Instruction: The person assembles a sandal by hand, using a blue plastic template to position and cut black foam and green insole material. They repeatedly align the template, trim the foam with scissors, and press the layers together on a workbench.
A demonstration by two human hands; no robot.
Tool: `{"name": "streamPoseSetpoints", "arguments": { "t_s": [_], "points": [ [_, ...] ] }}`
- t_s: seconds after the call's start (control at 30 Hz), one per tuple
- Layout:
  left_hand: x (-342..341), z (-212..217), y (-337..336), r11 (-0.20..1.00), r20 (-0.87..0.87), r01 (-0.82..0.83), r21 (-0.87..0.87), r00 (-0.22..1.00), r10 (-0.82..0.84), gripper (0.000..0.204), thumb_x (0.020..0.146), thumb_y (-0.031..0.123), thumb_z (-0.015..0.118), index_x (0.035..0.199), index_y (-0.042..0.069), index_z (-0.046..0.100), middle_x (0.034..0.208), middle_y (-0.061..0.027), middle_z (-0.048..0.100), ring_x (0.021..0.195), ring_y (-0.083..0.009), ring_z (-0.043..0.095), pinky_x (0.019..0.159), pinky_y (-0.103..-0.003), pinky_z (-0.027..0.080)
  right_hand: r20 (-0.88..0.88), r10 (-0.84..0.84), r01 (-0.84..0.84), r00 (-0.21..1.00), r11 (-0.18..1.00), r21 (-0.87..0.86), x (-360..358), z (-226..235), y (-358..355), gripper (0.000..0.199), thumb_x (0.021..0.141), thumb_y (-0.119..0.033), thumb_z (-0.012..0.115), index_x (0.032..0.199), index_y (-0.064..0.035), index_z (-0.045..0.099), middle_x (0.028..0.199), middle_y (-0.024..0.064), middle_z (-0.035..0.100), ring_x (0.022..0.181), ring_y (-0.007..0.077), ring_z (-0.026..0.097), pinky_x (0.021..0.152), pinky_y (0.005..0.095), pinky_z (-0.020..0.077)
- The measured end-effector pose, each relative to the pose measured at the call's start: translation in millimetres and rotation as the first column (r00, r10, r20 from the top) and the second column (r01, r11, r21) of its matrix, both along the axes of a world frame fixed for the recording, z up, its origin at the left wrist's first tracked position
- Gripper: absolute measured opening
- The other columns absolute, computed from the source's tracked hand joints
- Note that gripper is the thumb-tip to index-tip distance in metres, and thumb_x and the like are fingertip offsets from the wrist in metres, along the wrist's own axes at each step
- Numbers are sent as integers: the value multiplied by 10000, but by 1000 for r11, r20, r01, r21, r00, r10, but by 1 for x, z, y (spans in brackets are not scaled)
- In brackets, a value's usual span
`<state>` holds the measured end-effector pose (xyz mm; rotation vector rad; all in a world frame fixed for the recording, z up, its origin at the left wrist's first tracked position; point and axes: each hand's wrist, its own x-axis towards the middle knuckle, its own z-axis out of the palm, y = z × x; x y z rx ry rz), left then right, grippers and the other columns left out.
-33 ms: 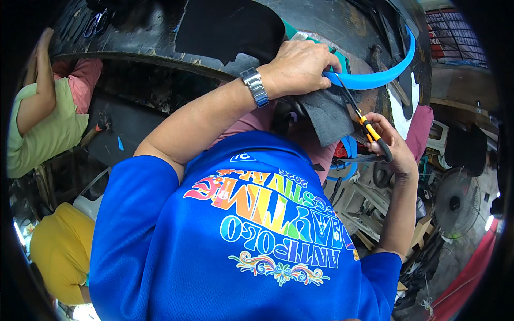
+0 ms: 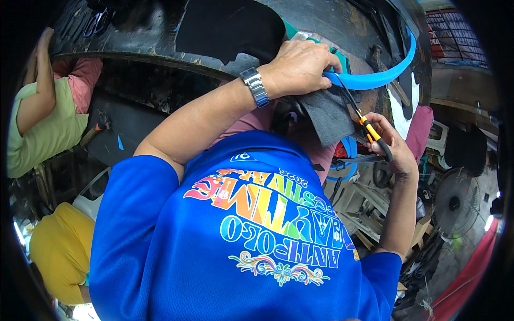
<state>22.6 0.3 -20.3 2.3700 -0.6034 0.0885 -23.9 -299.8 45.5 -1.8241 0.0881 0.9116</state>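
My left hand (image 2: 301, 68), with a metal watch above it, pinches the near end of a long blue strip (image 2: 375, 80). From there the strip curves away to the right and up over the dark worktable (image 2: 342, 21). In my right hand (image 2: 395, 144) is a pair of scissors (image 2: 369, 127) with yellow and black handles. Their thin blades point up toward the strip, with the tips close to my left fingers. Whether the blades touch the strip I cannot tell. Below my left hand lies a dark grey piece of cloth-like material (image 2: 327, 115).
A black sheet (image 2: 227, 32) lies left of my left hand. A hammer-like tool (image 2: 376, 56) and white scraps (image 2: 399, 109) are on the right. A person in a pale green shirt (image 2: 51, 120) sits at left, another in yellow (image 2: 61, 251) below. A fan (image 2: 455, 203) stands at right.
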Motion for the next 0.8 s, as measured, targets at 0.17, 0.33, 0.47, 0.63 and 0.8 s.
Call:
{"name": "streamPoseSetpoints", "arguments": {
  "t_s": [0.17,0.33,0.47,0.63,0.8],
  "points": [
    [-2,-3,0,1000,72,-20,-17,997,21,278,805,274,821,1075,217,789,1047,-48,679,971,-239,685,831,-399,555,31,82,-81,996,996,-42,5,1,2,818,680,-295,884,1373,-72,511,1187,23,566,962,96,555,815,207,445],
    [-2,-7,0,1000,121,-18,-19,992,21,257,800,284,831,1051,242,797,1138,-40,651,976,-241,682,841,-386,563,36,40,-39,999,999,-23,8,1,7,733,673,-251,885,1314,-85,570,1013,-33,553,911,74,512,787,199,378],
    [-2,-8,0,1000,144,-5,-8,990,6,253,794,294,837,1042,255,799,1150,-39,645,977,-239,684,832,-382,567,45,37,-34,998,997,-65,11,1,7,644,700,-148,896,1270,-91,601,921,-58,554,808,42,507,694,188,372],
    [-3,-6,-2,999,82,6,42,997,-10,258,794,278,839,1042,222,792,1160,-47,637,998,-245,682,816,-394,569,149,93,-71,984,986,-152,9,1,7,571,739,-31,872,1255,-78,631,825,-72,548,716,11,488,620,174,361],
    [-7,-9,-7,994,283,-78,-78,954,97,279,782,259,853,1012,140,748,1196,-52,616,1016,-247,676,817,-379,557,234,-161,177,959,983,-48,1,-12,-4,530,772,-52,869,1254,-81,651,772,-81,566,658,1,490,569,163,345]
  ]
}}
